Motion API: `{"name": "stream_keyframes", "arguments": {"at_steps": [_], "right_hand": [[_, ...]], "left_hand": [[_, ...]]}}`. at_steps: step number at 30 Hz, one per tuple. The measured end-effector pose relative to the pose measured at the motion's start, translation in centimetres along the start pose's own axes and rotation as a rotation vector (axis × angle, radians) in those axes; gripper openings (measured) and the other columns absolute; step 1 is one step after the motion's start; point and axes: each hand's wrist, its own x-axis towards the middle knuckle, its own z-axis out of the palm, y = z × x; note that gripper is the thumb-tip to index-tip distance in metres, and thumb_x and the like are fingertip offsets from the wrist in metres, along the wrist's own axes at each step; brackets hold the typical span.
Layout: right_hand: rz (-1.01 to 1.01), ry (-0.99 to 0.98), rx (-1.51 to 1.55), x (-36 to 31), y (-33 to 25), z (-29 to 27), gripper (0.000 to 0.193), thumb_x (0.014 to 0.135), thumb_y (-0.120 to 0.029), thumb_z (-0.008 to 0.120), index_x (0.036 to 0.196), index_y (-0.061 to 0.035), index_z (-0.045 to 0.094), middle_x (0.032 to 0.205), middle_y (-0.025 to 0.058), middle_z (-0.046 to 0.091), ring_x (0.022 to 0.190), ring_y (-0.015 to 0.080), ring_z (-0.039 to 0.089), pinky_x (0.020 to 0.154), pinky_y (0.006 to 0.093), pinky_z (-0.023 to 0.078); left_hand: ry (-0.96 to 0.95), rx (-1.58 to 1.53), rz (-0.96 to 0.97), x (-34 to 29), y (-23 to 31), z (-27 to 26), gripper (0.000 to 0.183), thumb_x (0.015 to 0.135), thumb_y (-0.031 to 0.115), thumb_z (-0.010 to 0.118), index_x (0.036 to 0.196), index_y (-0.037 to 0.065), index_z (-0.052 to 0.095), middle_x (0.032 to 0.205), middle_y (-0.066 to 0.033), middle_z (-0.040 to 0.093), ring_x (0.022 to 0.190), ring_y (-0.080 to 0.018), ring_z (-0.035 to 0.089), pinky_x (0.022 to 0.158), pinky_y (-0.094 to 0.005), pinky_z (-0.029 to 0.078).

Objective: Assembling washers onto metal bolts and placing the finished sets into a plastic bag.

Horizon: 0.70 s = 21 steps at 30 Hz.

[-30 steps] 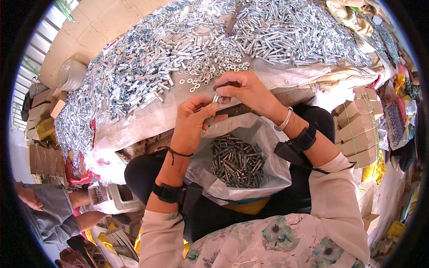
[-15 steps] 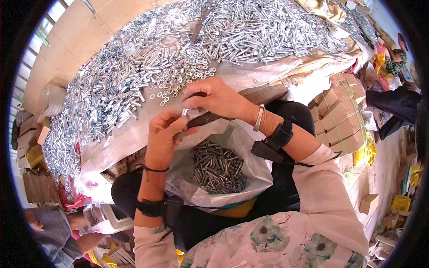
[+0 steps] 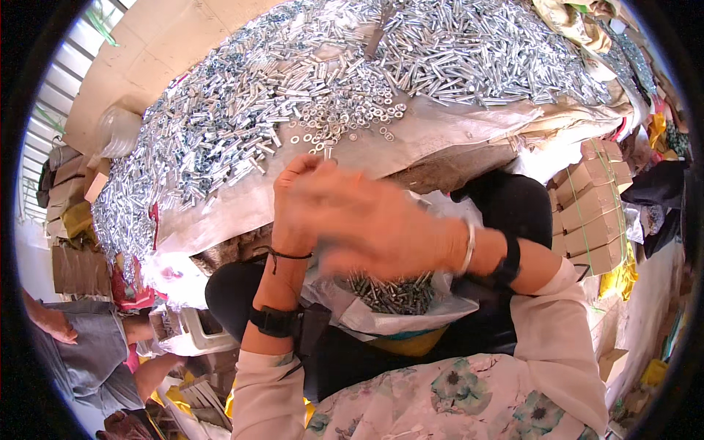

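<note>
My left hand (image 3: pixel 292 209) is closed near the table's front edge, with a small silver bolt (image 3: pixel 328 152) standing up from its fingertips. My right hand (image 3: pixel 378 224), smeared by motion, crosses in front of the left one and hides part of it; whether it holds anything does not show. Just beyond the fingers lies a pile of ring-shaped washers (image 3: pixel 339 121). Below my hands, between my legs, an open white sack (image 3: pixel 447 312) contains many darker metal bolts (image 3: pixel 392 295), partly covered by the right hand.
Heaps of silver bolts and sleeves (image 3: pixel 469 51) spread over the sheet-covered table (image 3: pixel 440 136). Strapped cardboard boxes (image 3: pixel 590 209) stand at the right. A white plastic stool (image 3: pixel 194 334) and another person's leg (image 3: pixel 154 378) are at the lower left.
My right hand has dropped from above the left fingertips toward me and now passes over the left hand and the sack. The view has shifted, so the surroundings appear further right.
</note>
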Motion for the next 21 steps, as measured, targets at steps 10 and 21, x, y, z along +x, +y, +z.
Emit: {"name": "stream_keyframes", "arguments": {"at_steps": [10,21], "right_hand": [[0.596,-0.096,-0.912,-4.1,15.5,-5.5,0.012,0.081,-0.012,0.056,0.089,-0.0029,0.056,0.093,0.0159,0.059,0.085,0.0345,0.062,0.063,0.0426,0.053],[0.551,-0.085,-0.827,-3.5,13.9,-5.5,0.011,0.078,-0.010,0.056,0.089,-0.0061,0.058,0.084,0.0151,0.062,0.071,0.0339,0.064,0.060,0.0436,0.052]], "left_hand": [[-0.466,0.637,-0.099,-1.3,2.7,-1.0,0.017,0.083,0.014,0.067,0.087,-0.002,0.062,0.077,-0.0007,0.061,0.053,-0.0125,0.058,0.051,-0.0238,0.049],[0.311,1.631,0.408,7.3,3.8,-9.5,0.024,0.068,0.023,0.070,0.071,-0.001,0.067,0.068,-0.0183,0.065,0.060,-0.0299,0.063,0.060,-0.0369,0.050]]}}
